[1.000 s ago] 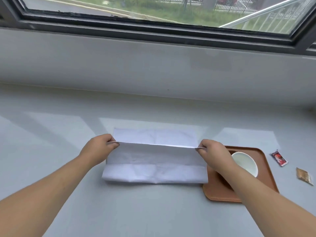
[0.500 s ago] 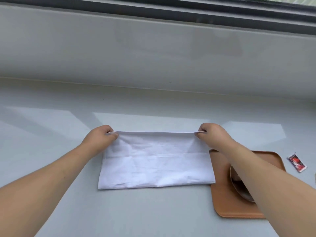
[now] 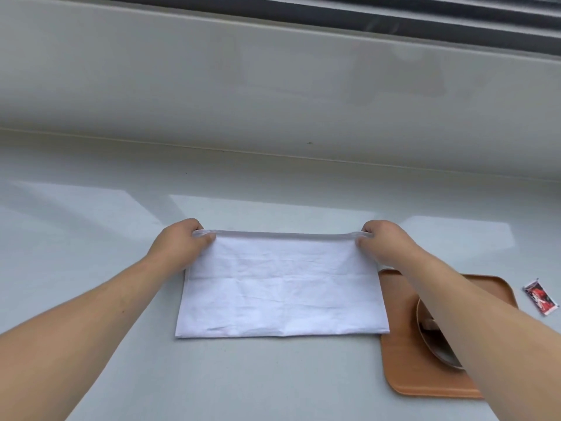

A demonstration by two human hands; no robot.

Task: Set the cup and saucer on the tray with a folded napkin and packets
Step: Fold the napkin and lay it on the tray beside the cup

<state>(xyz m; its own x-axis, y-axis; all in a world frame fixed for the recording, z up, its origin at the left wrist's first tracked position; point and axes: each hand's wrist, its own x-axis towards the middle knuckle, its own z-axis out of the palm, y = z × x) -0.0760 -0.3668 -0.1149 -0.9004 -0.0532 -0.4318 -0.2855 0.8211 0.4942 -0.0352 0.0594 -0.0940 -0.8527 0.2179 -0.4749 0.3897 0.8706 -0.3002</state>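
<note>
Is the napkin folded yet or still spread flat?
Folded once, not finished. The napkin lies doubled on the counter, both hands, left and right, pinching its far corners. It sits beside the tray, not on it.

One view only: head cam, worn, wide-angle, looking fwd and down from above the near edge of the pale counter [image 3: 91, 238]. Faces the window wall; sill [image 3: 273, 86] fills the upper third of frame, dark window frame [image 3: 425, 13] clipped along the top edge. Close range: both forearms enter from the bottom corners and run toward frame centre, where the white napkin [image 3: 282, 287] lies. Straight lines bow near the edges, lens distortion. Lower right: brown tray [image 3: 400, 360] partly behind the right forearm. No second view, so no overlap.
</note>
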